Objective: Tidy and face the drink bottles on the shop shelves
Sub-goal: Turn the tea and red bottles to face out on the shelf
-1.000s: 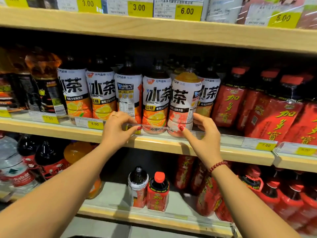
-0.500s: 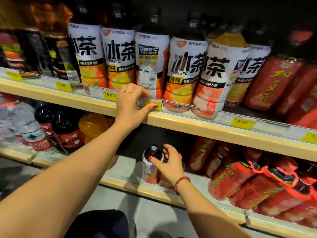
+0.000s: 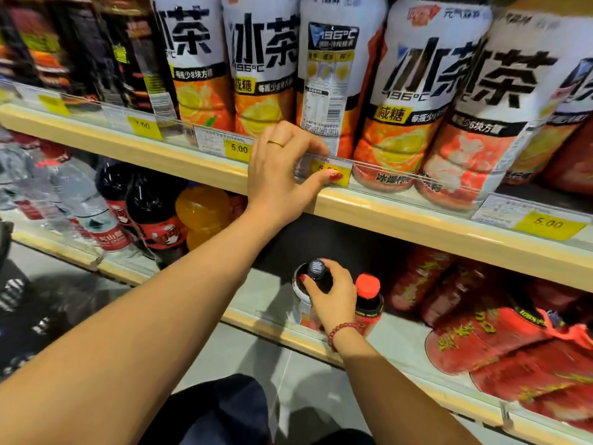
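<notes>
A row of white-and-orange iced tea bottles (image 3: 414,91) stands on the upper shelf (image 3: 417,220); one (image 3: 333,75) shows its back label. My left hand (image 3: 282,175) holds the clear price rail (image 3: 385,170) in front of that bottle, thumb under it and fingers curled over the top. On the lower shelf (image 3: 266,319) my right hand (image 3: 330,293) grips the shoulder of a black-capped bottle (image 3: 316,268), which stands upright next to a red-capped bottle (image 3: 369,300).
Red herbal tea bottles (image 3: 513,348) lie tipped on the lower shelf at right. Water, dark cola and orange soda bottles (image 3: 154,213) fill the lower left. Dark bottles (image 3: 96,53) stand at the upper left. Yellow price tags (image 3: 239,149) line the rail.
My right hand dropped from the upper rail to the lower shelf and took hold of the black-capped bottle. The view moved down and closer. My left hand stayed on the rail.
</notes>
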Action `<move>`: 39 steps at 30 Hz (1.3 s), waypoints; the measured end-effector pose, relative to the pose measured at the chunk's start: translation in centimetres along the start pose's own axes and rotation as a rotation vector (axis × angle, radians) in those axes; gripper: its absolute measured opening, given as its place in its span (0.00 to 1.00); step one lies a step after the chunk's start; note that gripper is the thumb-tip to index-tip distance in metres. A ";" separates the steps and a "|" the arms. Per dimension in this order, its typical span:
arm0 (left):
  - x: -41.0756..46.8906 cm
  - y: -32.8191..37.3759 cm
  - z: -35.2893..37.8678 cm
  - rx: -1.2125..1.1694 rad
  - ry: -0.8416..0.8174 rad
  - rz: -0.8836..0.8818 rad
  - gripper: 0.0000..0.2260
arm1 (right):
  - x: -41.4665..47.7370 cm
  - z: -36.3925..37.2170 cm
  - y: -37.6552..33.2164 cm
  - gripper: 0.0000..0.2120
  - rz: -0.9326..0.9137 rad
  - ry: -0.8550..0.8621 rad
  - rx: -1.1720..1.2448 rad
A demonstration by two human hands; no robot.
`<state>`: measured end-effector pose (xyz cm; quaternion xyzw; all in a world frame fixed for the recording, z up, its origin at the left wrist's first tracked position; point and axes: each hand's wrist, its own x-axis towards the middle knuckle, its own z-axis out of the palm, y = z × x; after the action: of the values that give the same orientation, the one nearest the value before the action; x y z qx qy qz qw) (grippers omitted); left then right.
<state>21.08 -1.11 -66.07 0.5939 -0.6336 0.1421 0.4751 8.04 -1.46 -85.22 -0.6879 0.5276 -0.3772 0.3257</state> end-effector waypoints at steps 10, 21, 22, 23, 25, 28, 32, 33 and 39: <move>-0.1 0.0 0.1 0.015 0.041 0.019 0.13 | -0.3 0.4 0.2 0.20 -0.025 -0.030 0.098; -0.1 0.0 0.0 0.013 -0.004 -0.004 0.12 | -0.4 -3.7 -3.7 0.17 -0.173 -0.012 0.027; -0.1 0.0 -0.1 0.010 -0.011 -0.006 0.12 | -0.6 -4.6 -4.6 0.16 -0.197 -0.004 0.045; -0.1 0.0 -0.1 0.008 -0.020 -0.010 0.12 | -0.8 -5.6 -5.4 0.15 -0.212 0.006 0.079; 0.0 0.1 -0.2 0.006 -0.038 -0.025 0.12 | -1.2 -7.8 -6.9 0.12 -0.222 0.011 0.179; 0.1 0.4 -0.6 -0.014 -0.062 -0.051 0.12 | -1.8 -11.5 -9.1 0.08 -0.240 -0.018 0.280; 0.4 1.1 -1.1 -0.002 -0.104 -0.091 0.12 | -2.0 -16.7 -11.6 0.03 -0.224 -0.065 0.352; 0.4 1.3 -1.3 0.003 -0.114 -0.104 0.12 | -2.0 -18.0 -12.2 0.02 -0.224 -0.072 0.376; 0.4 3.5 -1.4 0.047 -0.111 -0.023 0.13 | -1.5 -26.1 -16.0 0.03 -0.234 0.044 0.568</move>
<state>18.67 0.58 -63.65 0.6190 -0.6487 0.1184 0.4268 -6.98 2.38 -58.80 -0.6171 0.3253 -0.5594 0.4478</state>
